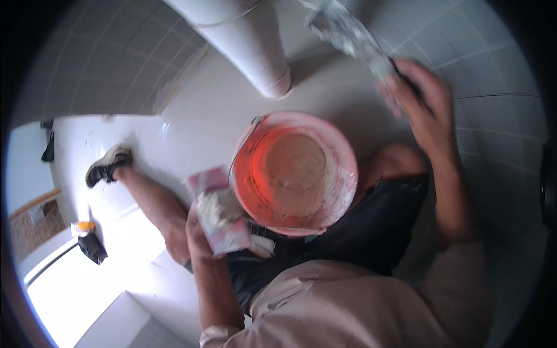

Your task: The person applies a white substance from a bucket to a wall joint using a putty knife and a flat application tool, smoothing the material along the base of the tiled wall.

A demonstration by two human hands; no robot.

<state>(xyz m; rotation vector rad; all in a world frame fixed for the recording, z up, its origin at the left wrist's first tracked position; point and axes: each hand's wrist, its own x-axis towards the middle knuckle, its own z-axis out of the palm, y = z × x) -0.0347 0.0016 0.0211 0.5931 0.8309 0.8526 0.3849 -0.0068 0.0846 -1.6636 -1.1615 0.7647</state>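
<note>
My right hand point(422, 95) is closed round the handle of a putty knife point(345, 32). Its blade, smeared with whitish paste and blurred by motion, points up and left near the tiled wall. Low on the left, my left hand point(198, 239) grips a flat pink-and-white board point(210, 179) from its outer side. A lump of off-white paste point(216, 209) lies on that board. Just right of the board stands an orange-red bucket point(250, 182) with a wire handle, its inside coated with paste. More greyish-beige paste point(296, 171) fills its bottom. The left fingers are partly hidden behind the board.
A thick white pipe point(255, 52) rises from the floor beyond the bucket. Grey tiled walls point(493, 66) stand on both sides. My bent legs flank the bucket, with a shoe point(108, 165) far left. A black bag point(91, 247) lies near a bright opening at left.
</note>
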